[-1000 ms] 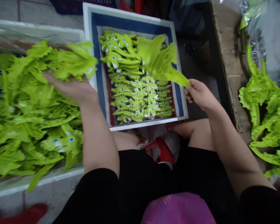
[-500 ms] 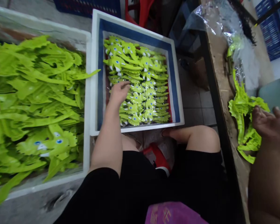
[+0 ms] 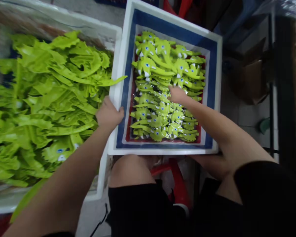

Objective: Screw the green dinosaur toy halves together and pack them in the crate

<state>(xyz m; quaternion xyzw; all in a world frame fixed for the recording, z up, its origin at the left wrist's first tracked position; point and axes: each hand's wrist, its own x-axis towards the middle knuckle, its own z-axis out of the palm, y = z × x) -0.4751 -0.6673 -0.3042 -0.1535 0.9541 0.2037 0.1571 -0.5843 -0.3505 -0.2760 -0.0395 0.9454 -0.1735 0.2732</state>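
Note:
My left hand [image 3: 109, 113] is wrapped over the left wall of a white foam box [image 3: 167, 152], thumb on the inner side. Beside it lies a heap of loose lime-green plastic toy pieces [image 3: 66, 72]. My right hand [image 3: 178, 95] reaches in from the right and rests, fingers curled, on the green dinosaur-head toys [image 3: 148, 65] in the foam box. Those toys have blue eyes and white horns and lie in rows, with shiny clear film over the front ones. What the right fingers hold, if anything, is hidden.
The heap lies in a larger white bin [image 3: 117, 59] at the left, against the foam box. A dark table leg [image 3: 284, 98] stands at the right, with a cardboard box [image 3: 254, 80] on the floor near it. Something red [image 3: 179, 184] is on the floor between my legs.
My left hand has moved from the toys to the box's left wall. My right hand has come from the table at the right into the box. The view has turned left.

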